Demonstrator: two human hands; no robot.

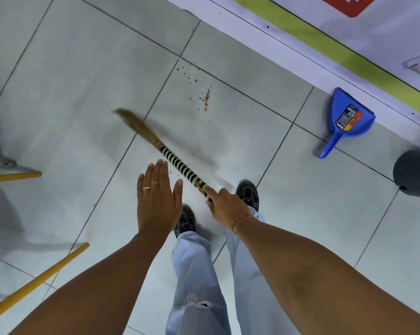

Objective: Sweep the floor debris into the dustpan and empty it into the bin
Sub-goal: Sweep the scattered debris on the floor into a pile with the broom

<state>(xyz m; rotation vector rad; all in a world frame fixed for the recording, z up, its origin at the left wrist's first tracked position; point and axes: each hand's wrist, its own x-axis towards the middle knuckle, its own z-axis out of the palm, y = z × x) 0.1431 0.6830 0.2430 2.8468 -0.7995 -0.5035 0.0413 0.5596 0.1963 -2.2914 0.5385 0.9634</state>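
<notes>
Now | broom (177, 163) bristles point up-left | right hand (224, 206) fingers grip handle | left hand (158, 201) flat, empty

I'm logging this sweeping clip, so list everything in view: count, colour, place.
broom: one, straw head, black-and-pale striped handle, centre floor
debris: scattered brown crumbs, tile beyond the broom head
dustpan: one, blue, labelled, by the wall at right
bin: one, dark, right edge, partly cut off
yellow poles: two, left side
floor: pale grey tiles
left hand: open, flat, two rings, empty
right hand: grips the broom handle's end, bracelet on wrist
shoes: two, black, below the hands
</notes>
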